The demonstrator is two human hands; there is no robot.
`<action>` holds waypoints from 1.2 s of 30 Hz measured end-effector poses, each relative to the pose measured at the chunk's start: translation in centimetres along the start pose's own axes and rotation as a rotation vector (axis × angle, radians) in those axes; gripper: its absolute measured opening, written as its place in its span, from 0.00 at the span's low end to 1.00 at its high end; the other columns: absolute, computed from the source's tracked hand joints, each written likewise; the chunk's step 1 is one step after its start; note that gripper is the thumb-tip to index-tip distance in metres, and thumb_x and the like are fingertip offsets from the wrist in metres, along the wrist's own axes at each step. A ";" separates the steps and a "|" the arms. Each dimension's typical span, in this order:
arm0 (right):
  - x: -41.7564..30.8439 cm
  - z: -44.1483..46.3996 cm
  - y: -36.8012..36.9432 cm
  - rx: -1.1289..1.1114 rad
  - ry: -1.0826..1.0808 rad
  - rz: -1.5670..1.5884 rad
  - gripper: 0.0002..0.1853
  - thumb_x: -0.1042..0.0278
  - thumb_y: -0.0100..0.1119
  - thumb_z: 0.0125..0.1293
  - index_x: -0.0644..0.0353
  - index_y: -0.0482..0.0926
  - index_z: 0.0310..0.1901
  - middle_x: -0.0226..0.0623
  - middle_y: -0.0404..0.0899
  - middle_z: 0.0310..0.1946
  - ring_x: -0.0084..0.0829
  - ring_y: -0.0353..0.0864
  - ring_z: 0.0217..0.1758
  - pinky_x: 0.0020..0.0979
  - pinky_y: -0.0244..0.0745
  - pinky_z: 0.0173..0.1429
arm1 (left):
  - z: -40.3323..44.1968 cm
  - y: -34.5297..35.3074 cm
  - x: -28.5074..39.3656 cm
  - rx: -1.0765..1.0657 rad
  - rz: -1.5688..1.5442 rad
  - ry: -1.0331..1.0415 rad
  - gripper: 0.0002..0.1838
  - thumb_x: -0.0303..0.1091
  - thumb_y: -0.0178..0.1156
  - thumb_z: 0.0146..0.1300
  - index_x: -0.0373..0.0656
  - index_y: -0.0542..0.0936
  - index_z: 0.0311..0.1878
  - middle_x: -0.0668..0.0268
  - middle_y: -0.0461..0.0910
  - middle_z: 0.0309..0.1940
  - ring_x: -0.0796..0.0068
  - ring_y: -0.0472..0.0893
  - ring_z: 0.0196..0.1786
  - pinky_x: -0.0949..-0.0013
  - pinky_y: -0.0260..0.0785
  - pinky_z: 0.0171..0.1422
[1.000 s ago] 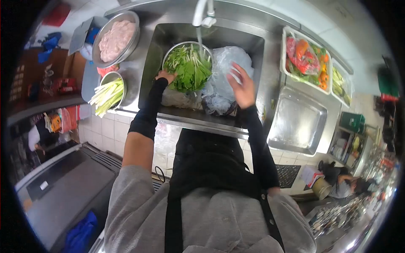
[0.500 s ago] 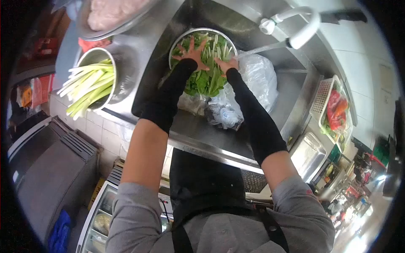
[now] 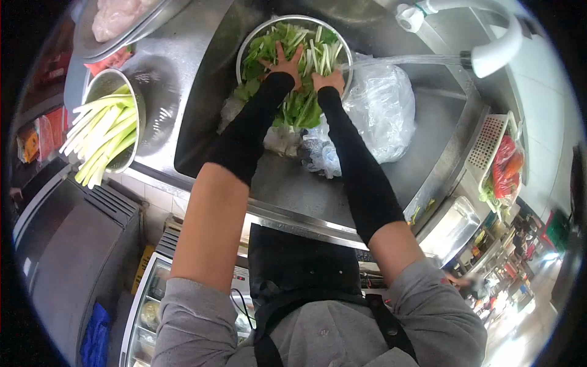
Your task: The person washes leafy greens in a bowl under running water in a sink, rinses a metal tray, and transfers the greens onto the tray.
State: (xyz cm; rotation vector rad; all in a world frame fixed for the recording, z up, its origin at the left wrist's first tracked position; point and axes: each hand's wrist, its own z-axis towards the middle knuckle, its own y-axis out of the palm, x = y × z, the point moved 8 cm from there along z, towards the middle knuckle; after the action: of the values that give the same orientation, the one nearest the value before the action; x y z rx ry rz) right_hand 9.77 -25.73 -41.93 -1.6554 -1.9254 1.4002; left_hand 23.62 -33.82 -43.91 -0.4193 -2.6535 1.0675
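Leafy greens (image 3: pixel 302 110) with pale cut stems fill a round metal bowl (image 3: pixel 278 20) in the sink. My left hand (image 3: pixel 284 67) lies on the leaves at the left, its fingers spread. At the bowl's right side, my right hand (image 3: pixel 329 82) has its fingers curled down into the greens, below the pale stems; the fingertips are hidden. Water (image 3: pixel 409 60) streams sideways from a white faucet (image 3: pixel 492 55) toward the bowl's right edge. Clear plastic bags (image 3: pixel 385 116) sit beside and below the bowl.
Left of the sink (image 3: pixel 293 199), a metal pot (image 3: pixel 139 113) holds long pale-green stalks (image 3: pixel 101 131). Behind it is a bowl (image 3: pixel 79 43) of raw pale meat (image 3: pixel 119 18). On the right are a white basket (image 3: pixel 486 144) with a red bag (image 3: pixel 504 165) and a metal tray (image 3: pixel 455 229).
My right hand's fingers have gone from extended to curled into the greens. My left hand stays spread on the leaves. The view has shifted, and the bowl appears higher.
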 end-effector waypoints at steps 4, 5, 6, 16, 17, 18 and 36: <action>-1.2 -2.4 -3.3 0.063 -0.081 0.047 0.33 0.51 0.69 0.48 0.67 0.77 0.51 0.56 0.81 0.46 0.51 0.81 0.51 0.45 0.77 0.56 | -2.7 -2.0 0.4 0.064 -0.135 0.032 0.60 0.47 0.69 0.52 0.73 0.32 0.75 0.50 0.21 0.76 0.30 0.38 0.75 0.26 0.50 0.69; -1.0 -2.0 -3.3 0.052 -0.122 0.049 0.32 0.50 0.69 0.49 0.67 0.77 0.51 0.56 0.81 0.45 0.51 0.81 0.50 0.44 0.77 0.55 | -3.9 -2.9 0.6 0.129 -0.171 0.032 0.57 0.44 0.68 0.52 0.72 0.38 0.76 0.51 0.21 0.76 0.24 0.38 0.73 0.28 0.51 0.69; -0.7 -1.5 -3.4 0.043 -0.162 0.050 0.32 0.50 0.69 0.49 0.67 0.77 0.51 0.55 0.81 0.44 0.52 0.82 0.50 0.44 0.77 0.55 | -5.0 -4.0 0.9 0.194 -0.208 0.036 0.54 0.41 0.67 0.51 0.71 0.45 0.77 0.53 0.21 0.77 0.19 0.39 0.72 0.31 0.52 0.70; 3.8 5.9 6.9 -0.024 -0.111 -0.315 0.56 0.38 0.70 0.49 0.72 0.54 0.67 0.61 0.73 0.57 0.47 0.76 0.60 0.43 0.73 0.63 | -0.9 -1.2 3.3 0.215 -0.676 0.174 0.21 0.33 0.55 0.62 0.50 0.79 0.59 0.54 0.83 0.46 0.55 0.83 0.43 0.58 0.76 0.52; 4.5 5.8 6.6 -0.072 0.016 -0.193 0.58 0.37 0.70 0.48 0.72 0.52 0.68 0.61 0.70 0.60 0.45 0.73 0.63 0.42 0.71 0.65 | -0.4 -0.8 3.2 0.271 -0.681 0.195 0.20 0.34 0.55 0.62 0.49 0.80 0.58 0.54 0.83 0.46 0.55 0.83 0.43 0.59 0.75 0.51; 5.1 7.0 7.4 -0.138 -0.036 -0.167 0.56 0.38 0.70 0.48 0.73 0.53 0.67 0.60 0.69 0.61 0.45 0.73 0.64 0.41 0.71 0.65 | -0.4 -0.5 3.2 0.322 -0.688 0.217 0.19 0.34 0.56 0.63 0.49 0.80 0.58 0.54 0.84 0.45 0.55 0.83 0.42 0.60 0.75 0.51; 0.6 -5.2 -7.6 -0.630 -0.145 0.489 0.46 0.55 0.75 0.53 0.64 0.60 0.67 0.49 0.75 0.56 0.39 0.77 0.55 0.41 0.75 0.55 | 1.1 -5.8 4.5 0.060 -1.239 0.144 0.37 0.67 0.52 0.64 0.58 0.64 0.71 0.52 0.66 0.67 0.50 0.69 0.65 0.45 0.66 0.63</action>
State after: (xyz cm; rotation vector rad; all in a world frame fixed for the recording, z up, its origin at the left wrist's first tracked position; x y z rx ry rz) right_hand 8.46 -21.84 -33.68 -2.5084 -2.3078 1.1323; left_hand 18.07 -36.95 -40.08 0.9965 -2.0530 0.6148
